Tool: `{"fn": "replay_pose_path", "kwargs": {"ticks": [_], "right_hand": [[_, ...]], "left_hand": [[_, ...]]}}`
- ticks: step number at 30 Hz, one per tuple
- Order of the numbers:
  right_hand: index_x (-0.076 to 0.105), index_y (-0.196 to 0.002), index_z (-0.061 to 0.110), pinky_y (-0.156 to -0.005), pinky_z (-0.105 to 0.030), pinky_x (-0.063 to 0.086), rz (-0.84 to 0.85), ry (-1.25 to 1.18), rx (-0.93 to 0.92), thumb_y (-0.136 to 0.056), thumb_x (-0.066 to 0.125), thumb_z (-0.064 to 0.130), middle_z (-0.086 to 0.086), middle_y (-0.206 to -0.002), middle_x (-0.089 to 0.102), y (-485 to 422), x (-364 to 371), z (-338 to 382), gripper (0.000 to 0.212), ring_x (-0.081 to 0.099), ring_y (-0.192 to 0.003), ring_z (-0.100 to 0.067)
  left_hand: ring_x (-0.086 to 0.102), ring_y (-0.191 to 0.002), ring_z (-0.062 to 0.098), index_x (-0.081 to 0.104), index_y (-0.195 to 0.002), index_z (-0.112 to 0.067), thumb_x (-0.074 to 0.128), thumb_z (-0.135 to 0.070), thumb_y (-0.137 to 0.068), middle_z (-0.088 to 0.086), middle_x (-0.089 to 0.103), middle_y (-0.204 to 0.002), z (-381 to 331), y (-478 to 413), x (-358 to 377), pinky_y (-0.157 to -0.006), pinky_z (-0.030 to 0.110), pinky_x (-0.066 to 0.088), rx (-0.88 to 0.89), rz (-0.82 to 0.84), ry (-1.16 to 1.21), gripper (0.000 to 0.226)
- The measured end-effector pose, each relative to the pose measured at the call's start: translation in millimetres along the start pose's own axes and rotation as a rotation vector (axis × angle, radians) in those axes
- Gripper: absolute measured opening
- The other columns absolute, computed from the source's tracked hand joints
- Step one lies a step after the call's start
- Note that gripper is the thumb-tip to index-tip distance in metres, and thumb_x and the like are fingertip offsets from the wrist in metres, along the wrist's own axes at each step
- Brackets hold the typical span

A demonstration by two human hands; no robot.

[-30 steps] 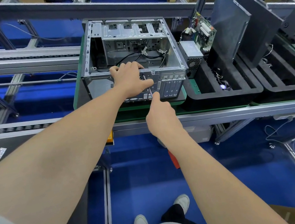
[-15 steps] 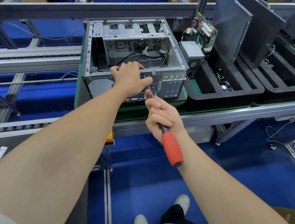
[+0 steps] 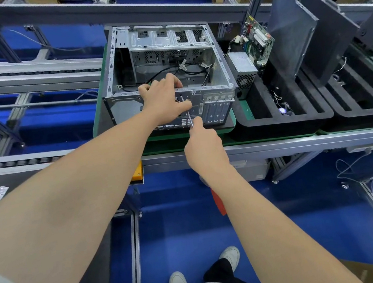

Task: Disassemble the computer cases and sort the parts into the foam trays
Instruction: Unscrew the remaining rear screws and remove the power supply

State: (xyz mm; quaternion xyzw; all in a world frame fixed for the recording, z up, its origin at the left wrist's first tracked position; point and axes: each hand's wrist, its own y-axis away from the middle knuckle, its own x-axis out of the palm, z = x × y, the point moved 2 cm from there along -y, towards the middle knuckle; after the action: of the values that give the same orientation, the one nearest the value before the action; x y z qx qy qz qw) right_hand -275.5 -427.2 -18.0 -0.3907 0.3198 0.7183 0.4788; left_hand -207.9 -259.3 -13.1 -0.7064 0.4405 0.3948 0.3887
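Grip, right: the right hand [image 3: 205, 149] is clamped round the screwdriver [image 3: 188, 114], with thumb and forefinger up by the shaft. Only a strip of its red handle [image 3: 218, 200] shows, below the wrist.
Grip, left: the left hand [image 3: 163, 102] has its fingers hooked over the top rear edge of the computer case [image 3: 167, 48]. Its thumb lies on the rear panel [image 3: 215, 113], just beside the shaft.
Tip: it sits on what looks like a screw near the upper edge of the rear panel, but it is too small to tell whether it is seated.
Change: half a second ago the right hand had dropped back with the handle in plain sight. It has now come forward again and the shaft points up into the panel. The left hand has not shifted.
Meaning: this reads as a regrip between turns, so the screw is probably still in and this fixing not yet free.
Case: it lies on its side, open face up, on a green pallet [image 3: 232, 123] on the conveyor [image 3: 277, 147]. Loose black cables [image 3: 161, 75] remain inside.
Foam tray: the black foam tray [image 3: 281, 122] sits just right of the case. It holds a power supply [image 3: 242, 67], a motherboard [image 3: 258, 37] standing on edge and a dark side panel [image 3: 291, 30] leaning.
Beyond: a second foam tray [image 3: 368, 113] carries another panel.
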Motion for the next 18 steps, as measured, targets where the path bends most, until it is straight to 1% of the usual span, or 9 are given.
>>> {"fn": "replay_pose_path", "kwargs": {"ticks": [1, 2, 4, 6, 9, 11, 12, 14, 18], "right_hand": [[0.04, -0.111, 0.015, -0.049, -0.034, 0.038, 0.038, -0.116, -0.002, -0.108, 0.04, 0.016, -0.013, -0.077, 0.052, 0, -3, -1, 0.003, 0.053, -0.062, -0.027], [0.043, -0.107, 0.013, -0.042, -0.031, 0.039, 0.088, -0.297, 0.016, -0.109, 0.039, 0.021, -0.016, -0.074, 0.059, -1, -6, -4, 0.009, 0.053, -0.051, -0.027], [0.053, -0.115, 0.011, -0.037, -0.027, 0.038, 0.265, -0.795, 0.124, -0.109, 0.038, 0.023, -0.014, -0.061, 0.062, -5, -8, -8, 0.02, 0.043, -0.035, -0.025], [0.056, -0.121, 0.005, -0.035, -0.022, 0.035, 0.412, -1.325, 0.243, -0.11, 0.038, 0.018, -0.011, -0.053, 0.054, -2, -10, -6, 0.026, 0.036, -0.03, -0.016], [0.058, -0.114, 0.002, -0.029, -0.019, 0.032, 0.706, -2.059, 0.425, -0.115, 0.031, 0.018, -0.006, -0.057, 0.05, 5, -7, -5, 0.032, 0.035, -0.029, -0.009], [0.058, -0.116, -0.001, -0.03, -0.017, 0.032, 0.902, -2.374, 0.476, -0.116, 0.03, 0.019, -0.009, -0.064, 0.052, 9, -6, -5, 0.034, 0.032, -0.03, -0.01], [0.057, -0.116, -0.001, -0.029, -0.016, 0.03, 0.923, -2.408, 0.46, -0.116, 0.031, 0.018, -0.01, -0.066, 0.053, 9, -6, -5, 0.033, 0.029, -0.03, -0.009], [0.057, -0.113, 0.001, -0.026, -0.016, 0.027, 0.786, -2.223, 0.421, -0.115, 0.033, 0.018, -0.007, -0.064, 0.054, 7, -4, -2, 0.029, 0.028, -0.028, -0.007], [0.052, -0.121, 0.004, -0.031, -0.019, 0.028, 0.397, -1.43, 0.256, -0.115, 0.035, 0.016, -0.006, -0.055, 0.052, -1, -2, -4, 0.022, 0.029, -0.029, -0.009]], "left_hand": [[0.044, -0.093, 0.017, 0.045, -0.111, -0.034, 0.056, -0.066, -0.069, -0.013, 0.051, -0.092, 0, 0, 1, -0.083, 0.04, 0.02, 0.004, 0.002, -0.002, 0.053], [0.043, -0.093, 0.017, 0.047, -0.112, -0.034, 0.056, -0.066, -0.07, -0.013, 0.052, -0.094, 1, -1, 1, -0.082, 0.04, 0.019, 0.006, 0.004, -0.004, 0.054], [0.043, -0.094, 0.016, 0.047, -0.113, -0.034, 0.055, -0.065, -0.069, -0.013, 0.052, -0.096, 1, -2, 1, -0.082, 0.039, 0.018, 0.003, 0.009, -0.001, 0.054], [0.043, -0.094, 0.017, 0.047, -0.111, -0.034, 0.052, -0.065, -0.068, -0.015, 0.049, -0.09, 0, -1, 0, -0.082, 0.039, 0.018, -0.014, 0.01, 0.024, 0.053], [0.043, -0.092, 0.017, 0.043, -0.106, -0.034, 0.044, -0.068, -0.063, -0.018, 0.045, -0.082, -1, 1, -1, -0.08, 0.039, 0.017, -0.037, 0.001, 0.056, 0.055], [0.045, -0.093, 0.017, 0.045, -0.11, -0.032, 0.041, -0.069, -0.06, -0.018, 0.046, -0.084, -2, 1, -2, -0.081, 0.039, 0.017, -0.035, -0.007, 0.063, 0.062], [0.046, -0.095, 0.016, 0.048, -0.114, -0.032, 0.041, -0.069, -0.06, -0.018, 0.047, -0.086, -3, 0, -2, -0.082, 0.039, 0.018, -0.033, -0.004, 0.054, 0.066], [0.048, -0.102, 0.017, 0.056, -0.122, -0.033, 0.042, -0.068, -0.063, -0.014, 0.051, -0.094, -3, -2, -3, -0.082, 0.039, 0.019, -0.025, 0.019, -0.004, 0.07], [0.041, -0.096, 0.016, 0.061, -0.123, -0.034, 0.047, -0.067, -0.066, -0.011, 0.052, -0.095, -3, -3, -1, -0.08, 0.04, 0.019, -0.024, 0.023, -0.054, 0.067]]}}
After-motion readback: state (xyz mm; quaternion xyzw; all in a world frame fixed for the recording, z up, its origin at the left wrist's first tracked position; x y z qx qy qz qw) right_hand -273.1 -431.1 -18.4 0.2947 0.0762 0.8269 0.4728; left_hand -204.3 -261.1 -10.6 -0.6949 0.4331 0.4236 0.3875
